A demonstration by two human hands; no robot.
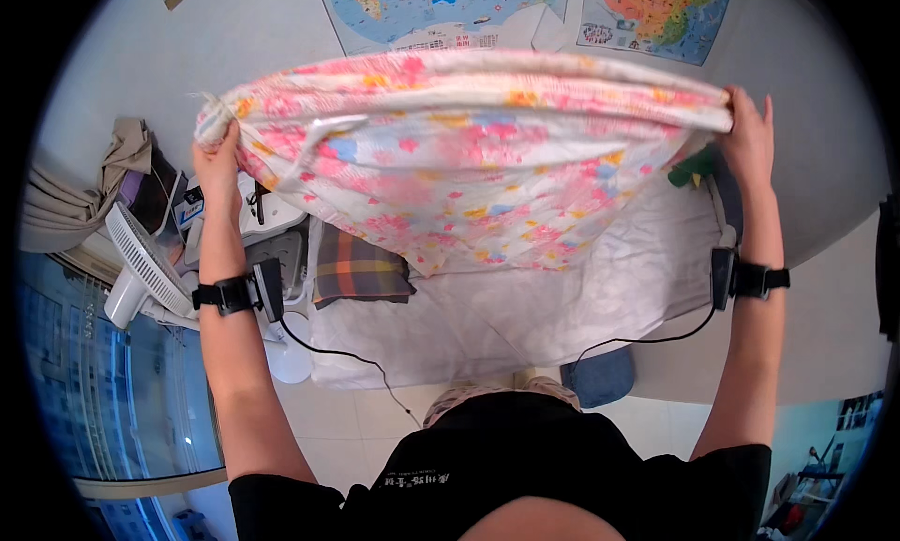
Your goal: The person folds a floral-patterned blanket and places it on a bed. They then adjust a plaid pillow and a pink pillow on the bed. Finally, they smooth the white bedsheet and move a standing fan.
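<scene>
A white quilt with pink, orange and blue flowers [485,154] is stretched between my raised hands above a bed with a pale sheet [492,323]. My left hand [219,154] grips its bunched left end, and my right hand [749,129] is closed on the right end. A white strap or strip shows on the cloth near the left end, blurred. Under the quilt's left part, a plaid pillow [360,267] lies on the bed. Both wrists carry black strapped devices with cables. The quilt hides the far part of the bed.
A white electric fan [144,260] stands at the left by the window, near a white table [271,214] with small items. A blue stool [601,378] stands at the bed's near edge. Something green [682,172] lies near the right bed end. Maps [654,13] hang on the wall.
</scene>
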